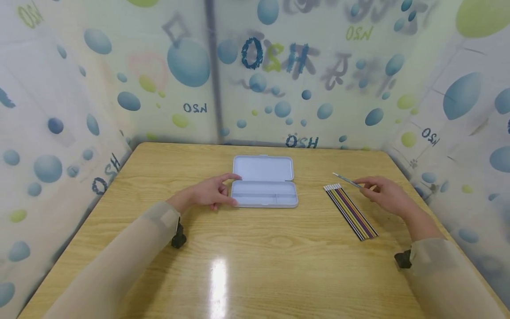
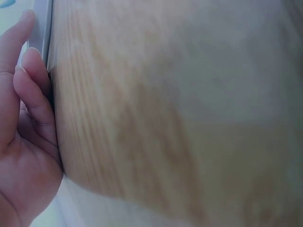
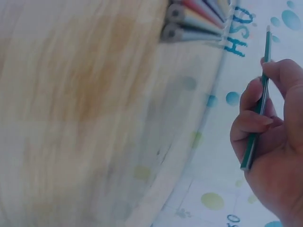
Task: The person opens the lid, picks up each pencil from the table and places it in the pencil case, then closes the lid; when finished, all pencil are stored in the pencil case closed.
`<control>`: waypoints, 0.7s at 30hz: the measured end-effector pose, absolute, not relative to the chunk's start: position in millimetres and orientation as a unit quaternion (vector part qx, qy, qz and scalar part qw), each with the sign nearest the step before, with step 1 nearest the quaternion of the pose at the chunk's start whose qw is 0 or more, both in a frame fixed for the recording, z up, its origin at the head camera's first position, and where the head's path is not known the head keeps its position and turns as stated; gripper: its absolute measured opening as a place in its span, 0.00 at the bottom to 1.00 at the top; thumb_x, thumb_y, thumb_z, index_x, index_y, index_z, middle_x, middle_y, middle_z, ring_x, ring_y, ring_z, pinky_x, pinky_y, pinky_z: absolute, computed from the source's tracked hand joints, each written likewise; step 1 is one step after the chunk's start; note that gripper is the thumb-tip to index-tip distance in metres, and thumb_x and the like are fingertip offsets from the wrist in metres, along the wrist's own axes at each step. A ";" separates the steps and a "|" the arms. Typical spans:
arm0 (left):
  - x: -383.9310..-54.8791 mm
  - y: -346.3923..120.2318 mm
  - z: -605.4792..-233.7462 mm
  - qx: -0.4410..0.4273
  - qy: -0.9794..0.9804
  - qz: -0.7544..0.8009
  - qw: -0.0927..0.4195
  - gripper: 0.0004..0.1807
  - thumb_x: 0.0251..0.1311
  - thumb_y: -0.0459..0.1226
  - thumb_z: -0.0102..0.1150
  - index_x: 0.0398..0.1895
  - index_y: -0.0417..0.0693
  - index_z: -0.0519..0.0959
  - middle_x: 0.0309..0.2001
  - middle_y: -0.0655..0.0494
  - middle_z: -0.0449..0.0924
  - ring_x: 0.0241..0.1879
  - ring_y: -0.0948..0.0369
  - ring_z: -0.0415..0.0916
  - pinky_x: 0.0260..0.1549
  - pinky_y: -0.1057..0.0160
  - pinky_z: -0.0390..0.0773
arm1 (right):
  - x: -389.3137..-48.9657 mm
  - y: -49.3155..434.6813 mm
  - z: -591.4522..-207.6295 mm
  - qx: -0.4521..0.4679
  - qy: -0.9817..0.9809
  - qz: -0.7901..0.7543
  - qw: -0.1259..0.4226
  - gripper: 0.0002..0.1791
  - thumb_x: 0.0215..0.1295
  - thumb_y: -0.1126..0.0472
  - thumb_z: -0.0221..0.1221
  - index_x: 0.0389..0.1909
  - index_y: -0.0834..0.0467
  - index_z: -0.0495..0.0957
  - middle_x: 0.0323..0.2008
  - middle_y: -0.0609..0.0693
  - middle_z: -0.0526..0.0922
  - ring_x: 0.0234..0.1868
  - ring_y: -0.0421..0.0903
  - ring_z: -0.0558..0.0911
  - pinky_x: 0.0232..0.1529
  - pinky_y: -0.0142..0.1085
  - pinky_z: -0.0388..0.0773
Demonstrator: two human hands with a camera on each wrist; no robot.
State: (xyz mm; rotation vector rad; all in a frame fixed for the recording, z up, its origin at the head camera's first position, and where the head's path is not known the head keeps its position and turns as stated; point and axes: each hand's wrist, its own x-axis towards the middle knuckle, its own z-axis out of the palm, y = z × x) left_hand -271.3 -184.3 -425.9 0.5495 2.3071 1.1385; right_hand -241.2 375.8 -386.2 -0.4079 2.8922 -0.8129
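Note:
A pale lavender pencil case [image 1: 264, 187] lies on the table with its lid [image 1: 263, 168] swung back and its divided tray facing up. My left hand [image 1: 213, 191] grips the tray's left end, thumb at the front corner and index finger by the hinge. In the left wrist view, the other fingers [image 2: 35, 97] curl beside the case edge. Off to the right, my right hand [image 1: 384, 195] pinches a green pencil [image 3: 268, 49], its white-tipped end pointing away from the palm. Below that hand lies a row of several striped pencils [image 1: 350, 212], side by side and slanted.
The wooden table [image 1: 279, 266] has patterned curtain walls [image 1: 255, 97] at its back and both sides. A dark wrist device [image 1: 179, 235] sits under the left sleeve, another [image 1: 403, 259] under the right one.

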 end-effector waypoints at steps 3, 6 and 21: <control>-271.4 -184.2 -425.9 0.198 0.849 0.420 0.253 0.50 0.67 0.45 0.79 0.86 0.64 0.59 0.26 0.57 0.74 0.17 0.61 0.72 0.24 0.64 0.79 | -240.4 367.1 -382.7 -0.153 0.950 -0.268 0.053 0.21 0.88 0.55 0.56 0.74 0.56 0.79 0.53 0.60 0.84 0.38 0.48 0.85 0.35 0.37 0.81; -271.4 -183.9 -425.8 0.200 0.848 0.419 0.254 0.50 0.68 0.45 0.79 0.86 0.63 0.59 0.26 0.57 0.73 0.17 0.61 0.72 0.24 0.64 0.79 | -240.2 356.8 -379.0 -0.162 0.946 -0.276 0.056 0.22 0.87 0.53 0.56 0.75 0.53 0.79 0.58 0.61 0.85 0.42 0.49 0.87 0.39 0.38 0.84; -272.3 -184.4 -425.9 0.203 0.844 0.427 0.255 0.50 0.68 0.44 0.78 0.87 0.60 0.58 0.26 0.57 0.73 0.17 0.61 0.72 0.24 0.64 0.79 | -263.3 300.6 -370.6 -0.177 0.934 -0.299 0.084 0.20 0.84 0.49 0.61 0.70 0.46 0.84 0.59 0.57 0.88 0.48 0.55 0.86 0.45 0.42 0.82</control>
